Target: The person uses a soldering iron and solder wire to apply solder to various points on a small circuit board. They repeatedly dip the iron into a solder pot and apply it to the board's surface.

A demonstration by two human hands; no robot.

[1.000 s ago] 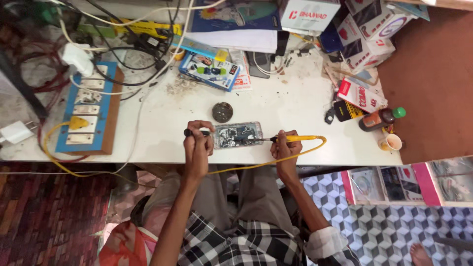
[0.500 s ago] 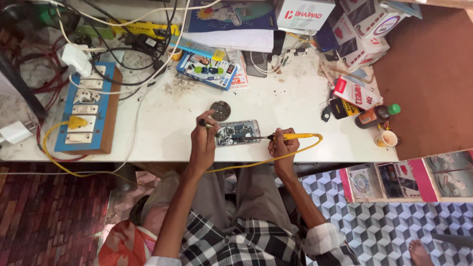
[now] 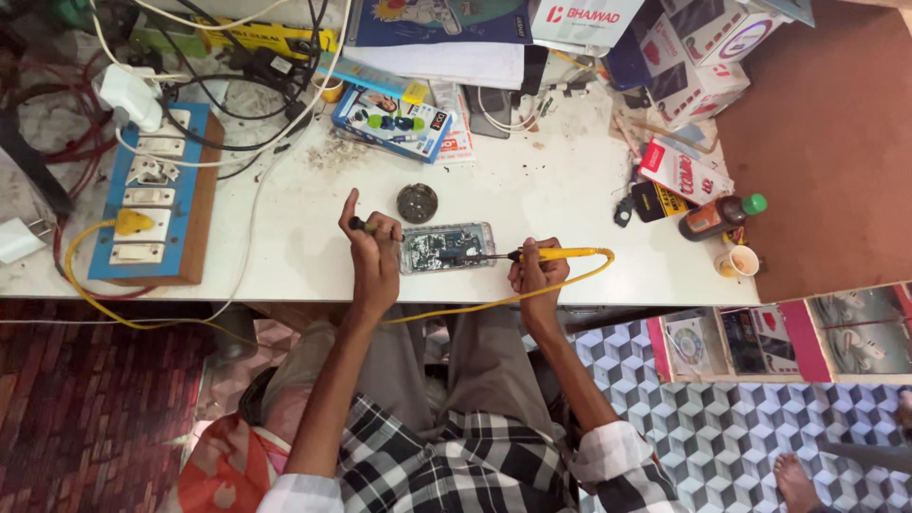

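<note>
The opened phone [image 3: 446, 247] lies on the white table [image 3: 570, 190], its board bare — the work looks midway. The right hand [image 3: 537, 277] grips a yellow soldering iron [image 3: 556, 254], tip on the board; the left hand [image 3: 373, 249] pinches a small dark tool [image 3: 361, 225].

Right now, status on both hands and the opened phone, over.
Left hand grips a small dark-handled tool. Right hand holds the yellow soldering iron, tip over the opened phone. Round dark tin sits beyond, apart.
</note>
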